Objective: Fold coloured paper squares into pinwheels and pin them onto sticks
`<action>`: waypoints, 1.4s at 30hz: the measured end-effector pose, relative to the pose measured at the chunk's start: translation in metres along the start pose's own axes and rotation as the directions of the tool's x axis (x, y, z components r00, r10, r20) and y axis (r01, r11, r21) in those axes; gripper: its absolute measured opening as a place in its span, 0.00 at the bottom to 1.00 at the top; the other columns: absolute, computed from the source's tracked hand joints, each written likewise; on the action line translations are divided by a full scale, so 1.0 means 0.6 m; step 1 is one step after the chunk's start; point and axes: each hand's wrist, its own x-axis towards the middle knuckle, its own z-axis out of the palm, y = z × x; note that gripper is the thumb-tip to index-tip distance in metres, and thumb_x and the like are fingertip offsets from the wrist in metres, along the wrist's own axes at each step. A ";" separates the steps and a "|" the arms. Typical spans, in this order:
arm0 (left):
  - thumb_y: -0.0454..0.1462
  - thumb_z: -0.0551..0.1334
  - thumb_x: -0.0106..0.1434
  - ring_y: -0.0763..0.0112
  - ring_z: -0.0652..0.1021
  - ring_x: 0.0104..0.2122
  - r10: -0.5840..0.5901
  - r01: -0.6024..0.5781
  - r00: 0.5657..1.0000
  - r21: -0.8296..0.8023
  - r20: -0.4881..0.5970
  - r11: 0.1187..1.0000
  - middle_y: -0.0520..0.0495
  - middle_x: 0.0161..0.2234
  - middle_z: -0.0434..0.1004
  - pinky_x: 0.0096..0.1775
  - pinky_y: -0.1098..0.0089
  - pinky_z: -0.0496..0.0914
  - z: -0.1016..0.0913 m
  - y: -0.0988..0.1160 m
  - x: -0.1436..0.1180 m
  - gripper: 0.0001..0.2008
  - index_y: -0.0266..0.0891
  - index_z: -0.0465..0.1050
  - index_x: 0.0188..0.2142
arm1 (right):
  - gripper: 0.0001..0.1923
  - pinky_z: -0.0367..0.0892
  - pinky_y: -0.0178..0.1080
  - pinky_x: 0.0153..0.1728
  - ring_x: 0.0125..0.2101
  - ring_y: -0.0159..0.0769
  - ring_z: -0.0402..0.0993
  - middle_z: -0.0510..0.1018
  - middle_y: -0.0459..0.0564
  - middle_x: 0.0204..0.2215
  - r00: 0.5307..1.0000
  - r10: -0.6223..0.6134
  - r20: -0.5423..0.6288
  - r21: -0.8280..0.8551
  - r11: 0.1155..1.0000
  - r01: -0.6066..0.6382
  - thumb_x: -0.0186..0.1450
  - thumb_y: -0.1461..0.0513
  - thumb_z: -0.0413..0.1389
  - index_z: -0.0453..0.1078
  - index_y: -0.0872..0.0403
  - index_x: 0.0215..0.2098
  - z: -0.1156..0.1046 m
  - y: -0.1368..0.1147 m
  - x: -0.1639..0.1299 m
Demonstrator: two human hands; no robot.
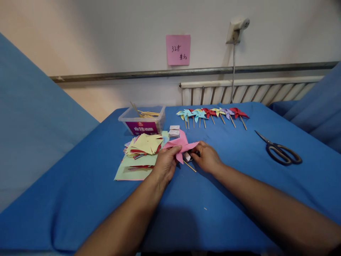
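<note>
Two hands at table centre, both on one pink pinwheel (181, 145). Left hand (165, 164) closed on the pinwheel's lower left blade, thumb on top. Right hand (206, 156) curled at the pinwheel's right side, fingertips touching the blade tip and a small dark object underneath, not identifiable. Thin wooden stick (189, 166) projecting from below the pinwheel toward the near edge, lying on the blue tablecloth (218, 199).

Just left of the left hand: stack of cut paper squares (141, 147), mostly yellow and green. Behind the stack: clear plastic box (142, 121) holding more sticks. Two small white boxes (174, 131) between the clear box and the pinwheel. Far side: row of finished pinwheels (211, 113), mixed colours. Scissors (281, 149) well apart, to the right, shut. Pink note (178, 49) on the wall.
</note>
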 end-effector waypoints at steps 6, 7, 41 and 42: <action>0.31 0.71 0.43 0.72 0.76 0.25 -0.008 0.008 1.000 0.008 0.002 1.000 0.48 0.25 0.79 0.32 0.72 0.71 0.001 0.001 -0.001 0.11 0.32 0.77 0.29 | 0.10 0.64 0.37 0.44 0.43 0.37 0.72 0.76 0.49 0.43 0.999 -0.010 0.030 0.073 0.997 0.007 0.61 0.62 0.57 0.75 0.50 0.42 0.004 0.000 -0.003; 0.31 0.71 0.43 0.72 0.76 0.25 -0.007 0.007 1.000 0.008 0.000 1.000 0.48 0.25 0.79 0.32 0.72 0.71 0.002 0.002 -0.002 0.11 0.32 0.77 0.29 | 0.10 0.65 0.37 0.43 0.42 0.36 0.72 0.76 0.49 0.42 1.000 -0.003 0.020 0.077 0.997 0.002 0.61 0.63 0.57 0.75 0.50 0.41 0.006 0.000 -0.004; 0.31 0.71 0.43 0.72 0.76 0.25 0.002 -0.002 1.000 -0.010 -0.024 1.000 0.48 0.25 0.79 0.33 0.72 0.72 0.000 0.003 0.000 0.12 0.32 0.77 0.30 | 0.04 0.65 0.39 0.42 0.35 0.35 0.71 0.74 0.47 0.31 0.974 0.022 -0.225 0.495 0.864 0.095 0.57 0.64 0.55 0.69 0.53 0.25 0.024 0.027 0.009; 0.31 0.71 0.42 0.72 0.76 0.25 0.001 -0.001 1.000 -0.013 -0.024 1.000 0.48 0.25 0.79 0.33 0.72 0.72 0.000 0.003 0.000 0.12 0.32 0.77 0.30 | 0.04 0.65 0.39 0.41 0.35 0.35 0.71 0.74 0.48 0.31 0.972 0.033 -0.232 0.519 0.849 0.095 0.57 0.63 0.55 0.69 0.53 0.24 0.024 0.028 0.010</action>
